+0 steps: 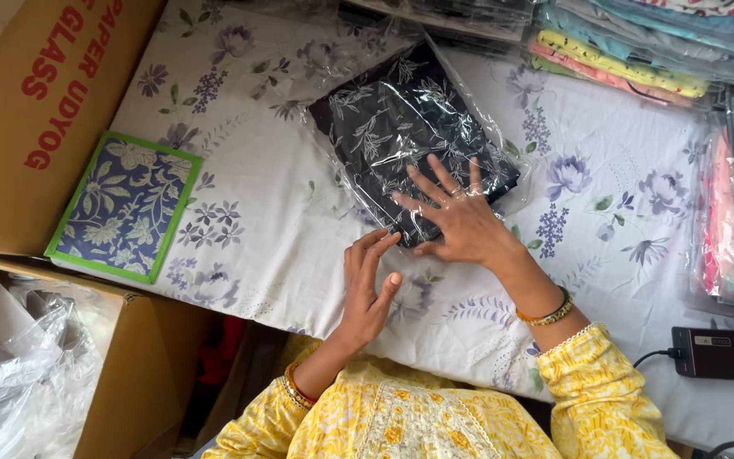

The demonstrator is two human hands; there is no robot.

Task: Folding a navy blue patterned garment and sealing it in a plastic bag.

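Observation:
A black garment with a white leaf print, sealed in a clear plastic bag (401, 119), lies on a white sheet with purple flowers (282, 221). My right hand (460, 221) rests flat on the bag's near end, fingers spread. My left hand (369, 285) is just beside the bag's near edge, fingers apart and fingertips touching the plastic. Both wrists wear bangles and the sleeves are yellow with a white pattern.
A blue floral fabric piece with a green border (125, 206) lies at the left. A brown cardboard box (19, 127) stands beyond it. Stacks of bagged coloured garments (630, 51) line the far and right edges. A black device with a cable (719, 353) sits at right. Loose clear plastic (19, 357) fills the lower left.

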